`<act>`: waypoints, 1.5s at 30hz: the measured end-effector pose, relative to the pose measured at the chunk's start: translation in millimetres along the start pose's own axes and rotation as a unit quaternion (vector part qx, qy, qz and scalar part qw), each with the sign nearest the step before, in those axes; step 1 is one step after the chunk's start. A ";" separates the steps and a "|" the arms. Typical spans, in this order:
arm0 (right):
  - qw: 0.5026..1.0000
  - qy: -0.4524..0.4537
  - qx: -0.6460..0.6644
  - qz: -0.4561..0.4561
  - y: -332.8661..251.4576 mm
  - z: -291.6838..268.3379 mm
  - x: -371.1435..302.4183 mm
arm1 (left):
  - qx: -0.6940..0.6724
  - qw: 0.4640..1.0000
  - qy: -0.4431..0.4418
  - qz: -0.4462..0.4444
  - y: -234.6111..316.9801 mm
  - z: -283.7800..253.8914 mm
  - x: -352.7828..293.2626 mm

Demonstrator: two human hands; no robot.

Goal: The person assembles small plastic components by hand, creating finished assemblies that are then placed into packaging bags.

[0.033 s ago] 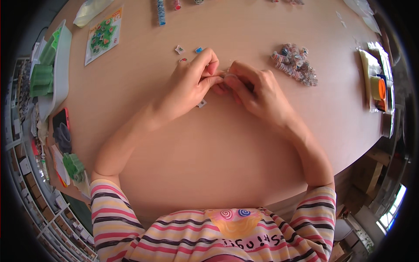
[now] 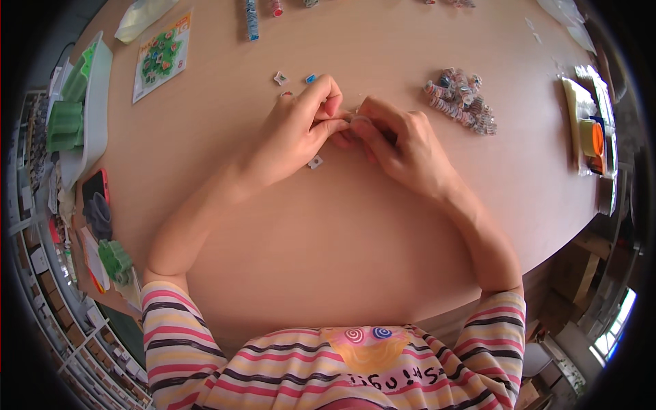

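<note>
Over the middle of the table, my left hand (image 2: 297,126) and my right hand (image 2: 403,140) meet with their fingertips pinched together. Whatever sits between the fingers is tiny and mostly covered, so I cannot make out its kind. Around my left hand lie several small pieces: a pale square one with a dark mark (image 2: 281,78), a blue one (image 2: 311,78), a reddish one (image 2: 287,93) partly behind the hand, and a white one with a dark dot (image 2: 315,162) just below it.
To the right lies a heap of stacked small discs in clear wrap (image 2: 461,99). A blue wrapped roll (image 2: 252,20) is at the far edge. On the left are a printed card (image 2: 162,58), a white tray (image 2: 99,102) with green moulds, and a phone (image 2: 96,184). Packets (image 2: 581,123) line the right edge.
My left wrist has shifted very slightly, showing a bit more of the white piece with the dark dot. Both hands keep their pinch.
</note>
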State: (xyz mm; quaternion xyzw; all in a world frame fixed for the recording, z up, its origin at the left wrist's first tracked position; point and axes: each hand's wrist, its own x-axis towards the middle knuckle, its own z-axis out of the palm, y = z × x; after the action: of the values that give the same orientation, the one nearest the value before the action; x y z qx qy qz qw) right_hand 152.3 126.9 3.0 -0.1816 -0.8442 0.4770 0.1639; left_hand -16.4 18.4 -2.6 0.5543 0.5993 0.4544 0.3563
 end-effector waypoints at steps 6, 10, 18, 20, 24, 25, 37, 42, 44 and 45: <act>0.990 -0.039 0.084 0.108 -3.0 -11.2 -0.6 | -0.181 0.978 -0.018 -0.099 -1.2 -3.5 0.5; 0.987 -0.029 0.108 0.113 -0.7 -9.6 -1.1 | -0.203 0.976 -0.013 -0.080 -2.0 -2.5 -2.2; 0.981 -0.018 0.147 0.128 1.2 -13.4 -5.6 | -0.103 0.988 -0.035 -0.107 19.3 -50.0 0.6; 0.983 -0.018 0.140 0.113 3.8 -11.5 -6.2 | 0.039 0.990 -0.030 -0.131 25.1 -70.0 -0.4; 0.983 -0.019 0.151 0.104 3.0 -9.8 -4.3 | 0.167 0.970 0.021 -0.177 21.6 -71.7 -12.4; 0.983 -0.019 0.153 0.104 2.4 -10.3 -4.0 | 0.250 0.954 0.035 -0.161 24.2 -70.5 -16.3; 0.976 -0.023 0.179 0.122 2.5 -12.0 -7.5 | 0.534 0.836 -0.026 0.122 19.0 14.5 -59.5; 0.991 -0.030 0.110 0.066 6.0 -7.8 -9.0 | 0.363 0.930 0.003 0.058 10.1 7.3 -45.2; 0.987 -0.029 0.139 0.081 -2.1 -4.5 -12.3 | 0.172 0.985 0.024 -0.011 9.4 4.3 -36.4; 0.980 -0.030 0.171 0.093 -6.2 -2.2 -13.9 | -0.049 0.994 0.046 -0.083 10.2 3.4 -32.7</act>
State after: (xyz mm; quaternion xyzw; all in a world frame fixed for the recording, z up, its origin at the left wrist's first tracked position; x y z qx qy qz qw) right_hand 164.6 119.2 8.0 -0.2141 -0.7342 0.6327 0.1218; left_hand -5.4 -13.7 3.3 0.4630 0.6357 0.4772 0.3921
